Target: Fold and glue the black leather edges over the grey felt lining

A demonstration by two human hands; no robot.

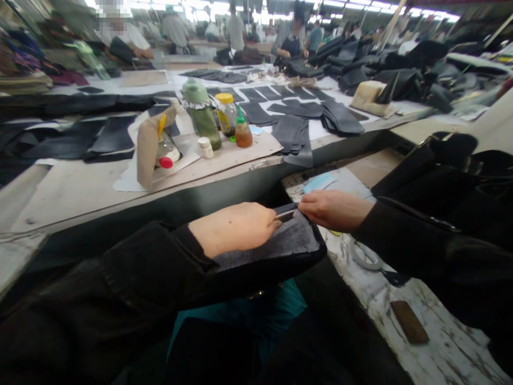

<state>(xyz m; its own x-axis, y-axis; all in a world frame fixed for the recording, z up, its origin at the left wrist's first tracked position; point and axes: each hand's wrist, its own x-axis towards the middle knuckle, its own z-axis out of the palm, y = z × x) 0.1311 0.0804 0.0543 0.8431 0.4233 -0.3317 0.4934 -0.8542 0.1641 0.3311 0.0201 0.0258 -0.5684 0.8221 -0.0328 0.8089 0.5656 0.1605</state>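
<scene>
A dark bag-like piece [296,240] with a grey fuzzy face lies over my lap, above a teal cloth [244,315]. My left hand [236,227] is closed at its upper edge, its fingertips pinching near a thin pale strip [286,215]. At the piece's upper right corner my right hand [334,209] is closed too, thumb and fingers pressed on the dark edge. The fingers' undersides are hidden, and the strip's ends cannot be made out.
On the table [80,184] ahead stand a green bottle [202,117], a yellow-lidded jar [227,115] and a glue bottle [243,132]. The right bench [377,299] holds a tape roll [364,255] and a brown block [409,322]. Black bags and people are beyond.
</scene>
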